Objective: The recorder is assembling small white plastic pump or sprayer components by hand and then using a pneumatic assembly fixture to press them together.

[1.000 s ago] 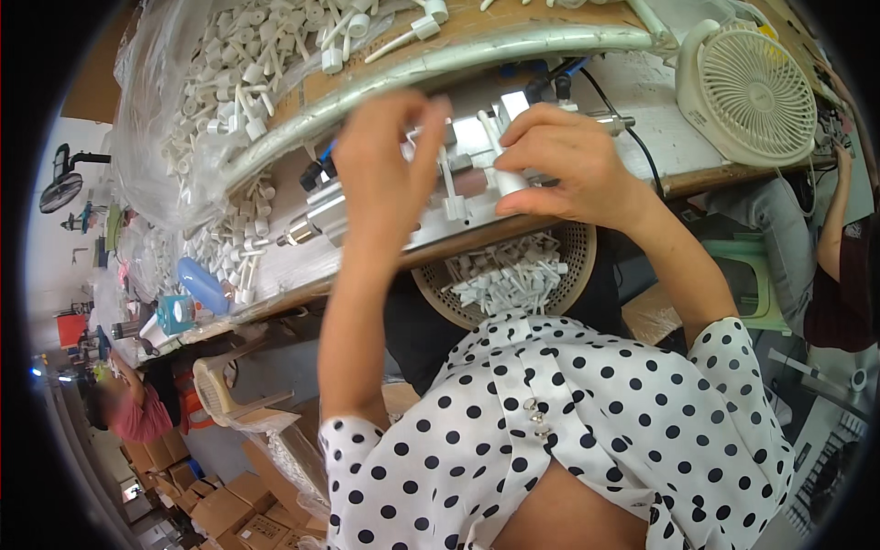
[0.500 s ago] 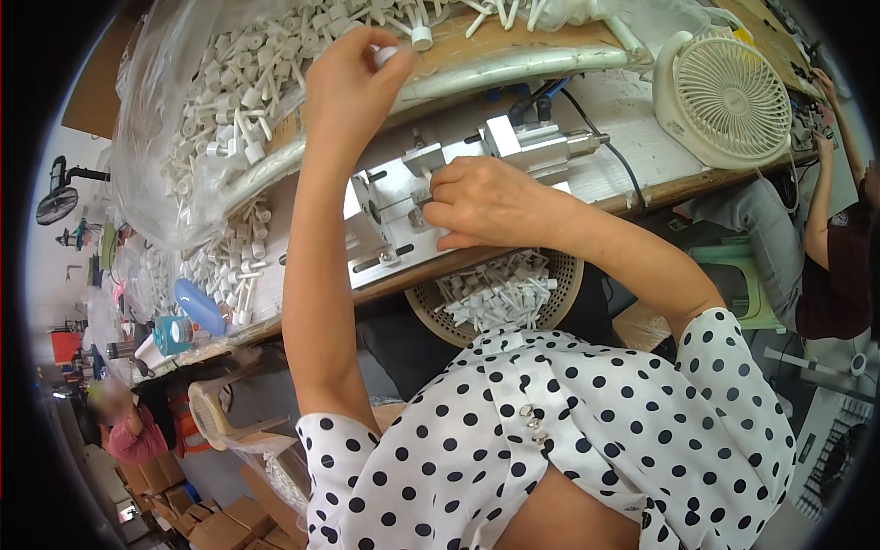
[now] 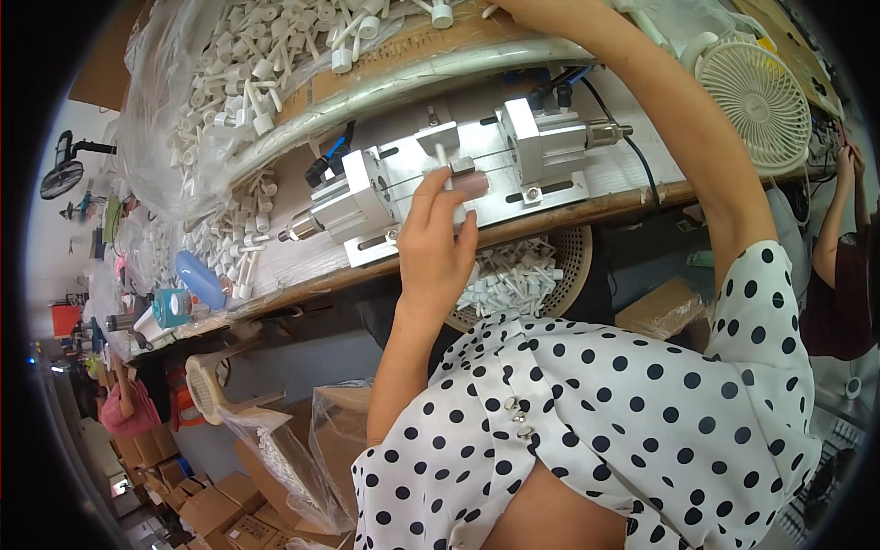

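My left hand [image 3: 433, 240] is at the middle of a metal two-cylinder fixture [image 3: 490, 197], fingers curled round a white plastic piece [image 3: 457, 216]. Past its fingertips, a white stem [image 3: 441, 154] stands at the small centre block of the fixture. My right hand [image 3: 527, 11] reaches to the far side, over the cardboard with the white parts. The top edge of the view cuts it off, so its fingers are mostly hidden. A thin white stem [image 3: 490, 12] shows beside it.
A pile of white capped stems [image 3: 266, 55] lies on cardboard [image 3: 403, 50] behind a plastic-wrapped rail [image 3: 367, 115]. Below the bench edge, a basket [image 3: 576, 266] holds more parts. A fan [image 3: 753, 105] stands at the right. A blue bottle [image 3: 199, 280] lies at the left.
My left hand has come back from the pile to the fixture with a white piece. My right hand has left the fixture and moved up to the far edge. The view has shifted slightly.
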Demonstrator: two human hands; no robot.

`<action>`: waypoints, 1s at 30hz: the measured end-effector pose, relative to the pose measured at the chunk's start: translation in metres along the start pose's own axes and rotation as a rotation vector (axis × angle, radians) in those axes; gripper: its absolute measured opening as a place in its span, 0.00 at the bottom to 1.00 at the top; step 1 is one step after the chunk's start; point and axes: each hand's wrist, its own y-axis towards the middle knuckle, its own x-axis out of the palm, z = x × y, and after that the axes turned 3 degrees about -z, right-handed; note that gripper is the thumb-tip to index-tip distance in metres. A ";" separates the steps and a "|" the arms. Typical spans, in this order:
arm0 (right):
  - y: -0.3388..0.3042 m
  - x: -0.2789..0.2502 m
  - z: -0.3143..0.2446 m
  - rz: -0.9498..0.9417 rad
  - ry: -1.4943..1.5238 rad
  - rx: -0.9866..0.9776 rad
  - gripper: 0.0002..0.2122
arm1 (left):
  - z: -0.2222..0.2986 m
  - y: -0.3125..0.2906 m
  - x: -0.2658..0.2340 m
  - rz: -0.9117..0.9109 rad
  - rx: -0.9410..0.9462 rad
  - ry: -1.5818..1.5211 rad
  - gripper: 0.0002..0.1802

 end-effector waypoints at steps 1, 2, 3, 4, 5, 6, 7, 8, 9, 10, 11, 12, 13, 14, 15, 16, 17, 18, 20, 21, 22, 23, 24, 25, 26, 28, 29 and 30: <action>0.000 0.000 0.001 0.049 0.052 0.017 0.07 | 0.000 0.001 0.000 0.001 0.003 0.000 0.12; 0.000 -0.001 0.002 0.098 0.102 0.037 0.07 | 0.001 0.003 -0.001 -0.021 0.024 0.018 0.12; -0.001 -0.004 0.000 0.099 0.098 0.036 0.07 | 0.001 0.004 -0.001 -0.040 0.042 0.036 0.12; -0.006 -0.006 0.000 0.243 0.344 0.066 0.06 | -0.001 0.006 0.002 -0.040 0.054 0.026 0.12; -0.010 -0.013 -0.004 0.391 0.593 0.091 0.06 | 0.000 0.006 0.002 -0.045 0.054 0.025 0.12; -0.018 -0.021 -0.011 0.393 0.583 0.097 0.06 | 0.002 0.006 0.002 -0.050 0.055 0.024 0.12; -0.024 -0.029 -0.027 0.373 0.993 0.187 0.06 | 0.000 0.004 0.001 -0.044 0.053 0.025 0.12; -0.030 -0.036 -0.041 0.340 1.399 0.280 0.08 | 0.000 0.003 0.000 -0.058 0.028 0.016 0.13; -0.039 -0.045 -0.049 0.345 1.390 0.281 0.08 | 0.001 0.004 0.000 -0.074 0.010 0.005 0.14; -0.048 -0.050 -0.057 0.262 1.537 0.331 0.09 | 0.002 0.004 0.000 -0.074 0.014 0.003 0.14; -0.053 -0.052 -0.063 0.175 1.684 0.382 0.09 | 0.002 0.005 0.001 -0.063 0.048 0.033 0.15; -0.056 -0.050 -0.066 0.175 1.682 0.383 0.09 | 0.002 0.005 0.002 -0.053 0.081 0.064 0.17; -0.060 -0.046 -0.071 0.202 1.733 0.286 0.07 | 0.004 0.007 0.000 -0.058 0.081 0.060 0.17; -0.063 -0.045 -0.075 0.229 1.781 0.186 0.13 | 0.007 0.010 -0.004 -0.097 0.056 0.040 0.19; -0.069 -0.048 -0.081 0.226 1.782 0.194 0.13 | 0.006 0.010 -0.008 -0.136 0.030 0.021 0.21; -0.074 -0.055 -0.087 0.177 1.802 0.184 0.13 | 0.002 0.012 -0.011 -0.162 0.059 -0.013 0.25; -0.079 -0.061 -0.092 0.126 1.822 0.175 0.13 | 0.002 0.012 -0.016 -0.165 0.062 -0.020 0.25; -0.081 -0.063 -0.096 0.105 1.768 0.163 0.16 | 0.007 0.011 -0.023 -0.126 -0.040 -0.135 0.27; -0.086 -0.064 -0.104 0.106 1.814 0.146 0.15 | 0.010 0.009 -0.025 0.015 -0.092 -0.444 0.30; -0.088 -0.065 -0.108 0.108 1.859 0.129 0.15 | 0.016 0.011 -0.022 0.015 -0.096 -0.445 0.30; -0.088 -0.068 -0.113 0.107 1.846 0.130 0.13 | 0.026 0.014 -0.021 0.050 -0.116 -0.657 0.29; -0.090 -0.069 -0.116 0.103 1.851 0.127 0.13 | 0.034 0.016 -0.020 0.085 -0.133 -0.870 0.27; -0.091 -0.070 -0.119 0.100 1.812 0.120 0.12 | 0.038 0.016 -0.020 0.065 -0.127 -0.841 0.20; -0.094 -0.070 -0.121 0.099 1.772 0.118 0.11 | 0.038 0.016 -0.025 0.065 -0.131 -0.839 0.20; -0.097 -0.071 -0.121 0.130 1.757 0.106 0.08 | 0.037 0.014 -0.031 0.011 -0.190 -0.880 0.17; -0.101 -0.069 -0.119 0.169 1.561 0.058 0.08 | 0.040 0.011 -0.035 -0.008 -0.256 -0.881 0.12; -0.103 -0.068 -0.118 0.205 1.360 0.011 0.08 | 0.042 0.009 -0.037 -0.012 -0.259 -0.881 0.12; -0.104 -0.064 -0.119 0.334 1.179 -0.052 0.07 | 0.042 0.008 -0.040 -0.025 -0.234 -0.870 0.12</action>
